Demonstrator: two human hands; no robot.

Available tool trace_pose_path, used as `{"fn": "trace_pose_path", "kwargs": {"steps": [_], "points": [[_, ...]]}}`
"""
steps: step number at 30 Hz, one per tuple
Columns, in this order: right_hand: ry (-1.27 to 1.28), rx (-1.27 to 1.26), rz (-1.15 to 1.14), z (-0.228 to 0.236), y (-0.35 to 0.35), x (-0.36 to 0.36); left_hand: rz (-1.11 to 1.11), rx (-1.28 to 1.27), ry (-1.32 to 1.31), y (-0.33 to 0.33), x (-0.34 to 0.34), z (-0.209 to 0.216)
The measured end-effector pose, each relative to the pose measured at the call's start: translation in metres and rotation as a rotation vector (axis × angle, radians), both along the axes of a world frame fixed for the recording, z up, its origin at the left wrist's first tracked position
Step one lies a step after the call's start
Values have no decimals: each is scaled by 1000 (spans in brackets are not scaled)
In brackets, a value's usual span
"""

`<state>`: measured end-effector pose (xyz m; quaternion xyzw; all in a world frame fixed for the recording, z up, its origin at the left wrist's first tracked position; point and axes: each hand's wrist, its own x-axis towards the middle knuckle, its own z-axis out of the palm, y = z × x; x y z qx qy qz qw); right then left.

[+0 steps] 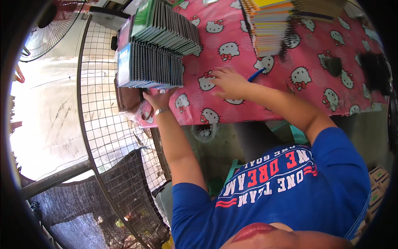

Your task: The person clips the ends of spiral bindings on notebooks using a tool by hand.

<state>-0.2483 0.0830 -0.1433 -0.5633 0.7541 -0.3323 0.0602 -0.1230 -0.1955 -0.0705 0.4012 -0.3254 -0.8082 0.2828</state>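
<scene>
Rows of spiral-bound notebooks (155, 64) stand stacked at the table's left, their dark wire bindings facing right and their covers blue and purple. Behind them rises another stack of notebooks with a green cover (143, 18). My left hand (159, 98), a metal watch on its wrist, is at the near end of the front stack with thumb and fingers spread apart; its fingertips are partly hidden there. Over the tablecloth to the right, my right hand (229, 83) is empty, its fingers apart and slightly blurred. Beside its wrist lies a curved blue strip-like thing (257, 74).
A pink tablecloth with cat faces (273, 93) covers the table. At the back stands a spiral-bound pile with yellow and white pages (271, 29). Dark blurred objects (373, 70) lie at the right. A wire grille (103, 103) borders the left, with a fan (49, 25) beyond.
</scene>
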Motion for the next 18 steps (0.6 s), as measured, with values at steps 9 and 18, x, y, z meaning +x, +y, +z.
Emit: {"fn": "trace_pose_path", "kwargs": {"steps": [9,18], "points": [[396,83,-387,-27,232,-38,-89,-97,131,185,-62,-110],[-879,-515,-854,-5,187,-141,-553,-118,123,260,-188,-63]]}}
